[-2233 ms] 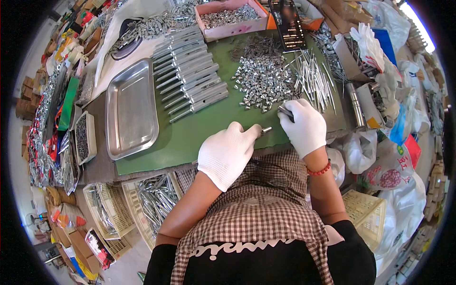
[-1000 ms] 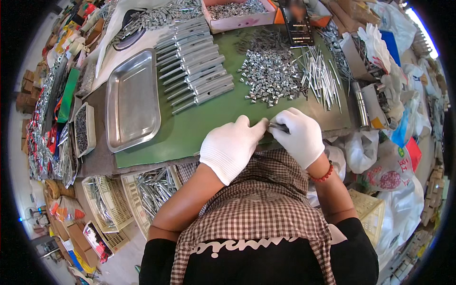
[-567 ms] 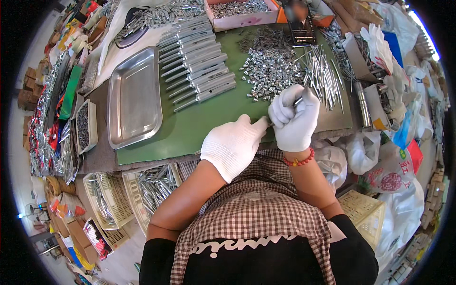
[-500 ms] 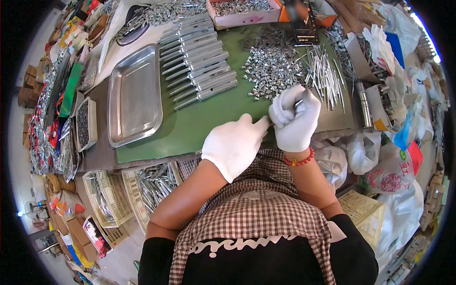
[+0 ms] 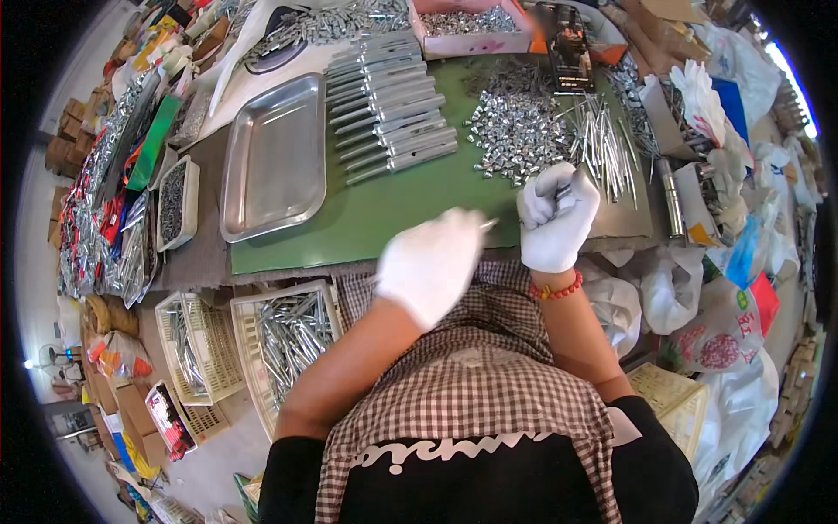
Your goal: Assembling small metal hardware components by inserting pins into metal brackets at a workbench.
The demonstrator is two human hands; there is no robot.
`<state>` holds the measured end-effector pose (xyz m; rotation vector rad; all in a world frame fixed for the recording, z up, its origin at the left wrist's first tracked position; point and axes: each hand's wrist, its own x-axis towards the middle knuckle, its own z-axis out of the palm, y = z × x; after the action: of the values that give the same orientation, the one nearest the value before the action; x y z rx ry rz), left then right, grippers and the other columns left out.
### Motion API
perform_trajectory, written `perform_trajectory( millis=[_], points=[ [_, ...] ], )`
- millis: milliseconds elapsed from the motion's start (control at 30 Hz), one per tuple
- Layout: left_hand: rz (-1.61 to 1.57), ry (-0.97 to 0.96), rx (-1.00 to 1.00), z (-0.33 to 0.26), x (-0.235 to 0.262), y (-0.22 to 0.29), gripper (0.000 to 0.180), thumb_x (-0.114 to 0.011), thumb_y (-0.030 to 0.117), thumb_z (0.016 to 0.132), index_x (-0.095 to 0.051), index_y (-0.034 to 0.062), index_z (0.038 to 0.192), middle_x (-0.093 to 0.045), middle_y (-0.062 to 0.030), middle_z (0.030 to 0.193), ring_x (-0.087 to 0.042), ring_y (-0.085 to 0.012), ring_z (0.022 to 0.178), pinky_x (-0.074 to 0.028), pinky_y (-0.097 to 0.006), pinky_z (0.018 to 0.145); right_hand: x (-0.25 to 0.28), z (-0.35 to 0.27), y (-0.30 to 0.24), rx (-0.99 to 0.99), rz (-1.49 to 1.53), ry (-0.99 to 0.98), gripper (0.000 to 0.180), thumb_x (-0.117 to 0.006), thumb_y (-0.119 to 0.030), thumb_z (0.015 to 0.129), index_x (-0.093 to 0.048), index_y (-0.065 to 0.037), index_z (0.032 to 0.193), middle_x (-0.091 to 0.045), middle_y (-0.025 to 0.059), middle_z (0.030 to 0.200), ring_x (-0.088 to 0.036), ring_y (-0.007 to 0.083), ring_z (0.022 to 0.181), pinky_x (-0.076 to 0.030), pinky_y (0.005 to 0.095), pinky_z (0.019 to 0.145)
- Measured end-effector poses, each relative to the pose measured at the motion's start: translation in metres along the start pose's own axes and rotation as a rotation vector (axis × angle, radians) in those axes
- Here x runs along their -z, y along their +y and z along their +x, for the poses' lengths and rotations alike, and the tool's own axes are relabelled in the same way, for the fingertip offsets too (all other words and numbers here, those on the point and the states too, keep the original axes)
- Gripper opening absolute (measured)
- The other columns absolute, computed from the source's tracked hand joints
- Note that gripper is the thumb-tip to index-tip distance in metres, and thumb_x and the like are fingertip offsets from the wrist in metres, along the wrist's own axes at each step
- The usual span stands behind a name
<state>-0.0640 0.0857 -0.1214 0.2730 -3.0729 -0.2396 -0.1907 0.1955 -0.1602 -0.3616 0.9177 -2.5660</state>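
Note:
My left hand [image 5: 429, 269], in a white glove and slightly blurred, is over the front of the green work mat [image 5: 362, 223]. Between its fingertips a small shiny metal piece [image 5: 489, 224] pokes out; its full shape is hidden. To its right, my gloved right hand [image 5: 557, 223] is curled into a fist, and what lies inside cannot be made out. Just beyond that hand lie a heap of small silver metal caps [image 5: 515, 131] and a bundle of thin metal rods [image 5: 604, 153]. Slotted metal tubes [image 5: 397, 113] with thin rods form a row farther left.
A steel tray [image 5: 273, 223] stands left of the tubes. Behind is a pink box [image 5: 476, 44] of small metal parts. Crates [image 5: 249, 349] with metal pieces sit below the table's front edge, and white plastic bags [image 5: 672, 297] hang at the right.
My left hand has drawn away from the right one, bringing the small metal piece into sight. My right hand stays fisted. The whole view has shifted slightly.

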Motion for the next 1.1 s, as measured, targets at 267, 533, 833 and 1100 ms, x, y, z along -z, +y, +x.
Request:
perform_trajectory(
  millis=[267,533,833,1100],
  points=[
    [0.065,0.198,0.465,-0.152,0.003,-0.078,0.028,-0.070,0.015,0.081,-0.068,0.0061,0.107,-0.065,-0.0142,0.107,-0.062,-0.0361,0.100,-0.049,-0.048,0.086,0.007,-0.003,-0.018,-0.133,-0.056,0.082,0.027,-0.046,-0.021,0.100,-0.054,-0.003,0.081,-0.038,-0.0031,0.065,-0.029,0.0054,0.050,-0.023,0.0237,0.046],
    [-0.028,0.441,-0.056,0.023,0.009,-0.058,0.033,-0.069,0.014,0.083,-0.066,0.0058,0.114,-0.064,-0.0117,0.115,-0.061,-0.0323,0.104,-0.049,-0.043,0.090,0.016,0.000,-0.022,-0.212,-0.375,-0.021,0.024,-0.044,-0.011,0.091,-0.062,0.002,0.101,-0.055,0.0052,0.080,-0.046,0.0103,0.065,-0.037,0.0248,0.057],
    [0.082,0.302,-0.098,0.058,-0.001,-0.069,0.020,-0.071,0.016,0.082,-0.066,0.0058,0.099,-0.061,-0.0105,0.100,-0.060,-0.0319,0.094,-0.049,-0.043,0.080,0.013,-0.002,-0.027,-0.233,-0.464,-0.077,0.026,-0.043,-0.009,0.097,-0.065,0.001,0.107,-0.057,0.0009,0.083,-0.052,0.0077,0.074,-0.044,0.0223,0.069],
    [-0.230,0.246,-0.121,0.033,0.006,-0.070,0.026,-0.063,0.016,0.091,-0.058,0.0063,0.115,-0.063,-0.0163,0.104,-0.064,-0.0363,0.091,-0.052,-0.043,0.076,-0.012,-0.016,-0.048,-0.302,-0.728,-0.100,0.033,-0.045,-0.019,0.104,-0.061,0.000,0.127,-0.062,0.0024,0.087,-0.056,0.0058,0.066,-0.046,0.0231,0.058]
  ],
)
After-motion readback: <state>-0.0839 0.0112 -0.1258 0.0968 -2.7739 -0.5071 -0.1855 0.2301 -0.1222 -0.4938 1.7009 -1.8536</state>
